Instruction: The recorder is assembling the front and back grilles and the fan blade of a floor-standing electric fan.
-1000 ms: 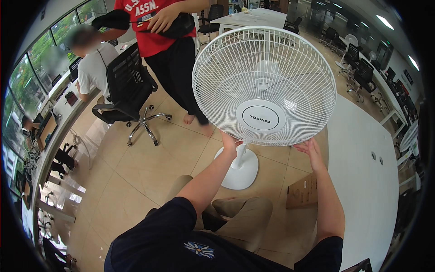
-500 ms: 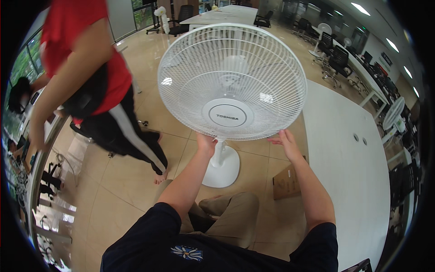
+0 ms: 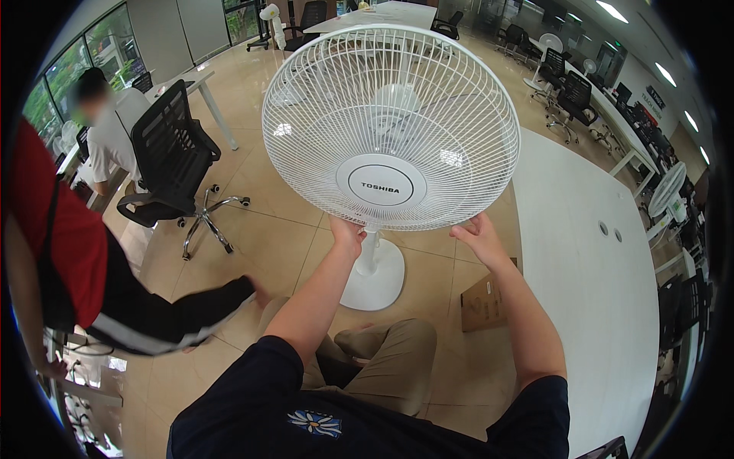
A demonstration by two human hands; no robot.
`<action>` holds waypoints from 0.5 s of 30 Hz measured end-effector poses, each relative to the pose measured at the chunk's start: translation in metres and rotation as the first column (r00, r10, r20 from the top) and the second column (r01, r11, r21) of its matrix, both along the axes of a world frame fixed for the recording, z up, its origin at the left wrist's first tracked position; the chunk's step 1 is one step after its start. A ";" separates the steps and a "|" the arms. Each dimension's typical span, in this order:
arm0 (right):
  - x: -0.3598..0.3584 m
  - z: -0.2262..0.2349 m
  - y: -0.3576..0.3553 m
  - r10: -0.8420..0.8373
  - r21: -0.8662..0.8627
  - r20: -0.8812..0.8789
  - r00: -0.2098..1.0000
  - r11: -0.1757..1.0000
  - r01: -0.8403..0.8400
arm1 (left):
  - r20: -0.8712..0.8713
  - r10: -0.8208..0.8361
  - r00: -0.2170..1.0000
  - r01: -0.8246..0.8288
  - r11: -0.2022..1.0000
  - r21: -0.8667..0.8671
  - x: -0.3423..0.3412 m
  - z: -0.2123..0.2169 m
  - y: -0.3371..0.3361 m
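A white pedestal fan stands in front of me, its round wire grille (image 3: 306, 168) tilted upward with a white disc in the centre. Below, a short white pole rises from a rounded white base (image 3: 374, 286) on the tiled floor. My left hand (image 3: 348, 235) is closed at the grille's lower rim, just left of the pole, with some fingers hidden behind it. My right hand (image 3: 480, 240) pinches the lower right rim, thumb below and fingertips against the wires. A pale motor housing (image 3: 397, 99) shows through the wires; I make out no blades.
A long white table (image 3: 581, 306) runs along my right, with a cardboard box (image 3: 483, 302) on the floor beside it. A black office chair (image 3: 172, 157) stands at left. A person in red (image 3: 73, 245) is close by on the left; another in white (image 3: 111, 141) sits farther back.
The person in red has moved left and nearer, uncovering the office chair and seated person. My right fingers have drawn in on the rim. The fan grille appears slightly higher in view.
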State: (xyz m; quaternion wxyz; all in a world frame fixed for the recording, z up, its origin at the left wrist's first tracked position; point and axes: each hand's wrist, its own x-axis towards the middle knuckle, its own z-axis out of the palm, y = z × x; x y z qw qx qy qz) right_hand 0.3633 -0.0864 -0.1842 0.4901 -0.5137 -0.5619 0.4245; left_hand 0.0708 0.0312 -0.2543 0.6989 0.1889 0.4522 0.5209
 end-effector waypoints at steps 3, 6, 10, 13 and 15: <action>-0.014 0.014 -0.003 -0.063 -0.067 -0.035 0.997 0.996 0.060 | 0.009 -0.007 1.000 0.007 1.000 -0.018 -0.001 0.002 -0.002; -0.013 0.012 0.000 -0.090 -0.061 0.014 0.996 0.994 0.091 | 0.034 -0.067 0.997 0.065 0.997 0.042 -0.002 0.002 -0.002; -0.018 0.014 -0.003 -0.102 -0.032 0.031 0.994 0.994 0.103 | 0.047 -0.098 0.994 0.096 0.994 0.051 -0.003 0.005 0.000; -0.017 0.005 0.002 -0.092 -0.009 -0.029 0.995 0.996 0.092 | 0.022 -0.121 0.992 0.120 0.992 0.047 -0.007 0.005 -0.005; -0.015 0.000 0.004 -0.156 -0.031 -0.110 0.982 0.988 0.154 | 0.015 -0.129 0.992 0.128 0.991 0.039 -0.006 0.003 -0.002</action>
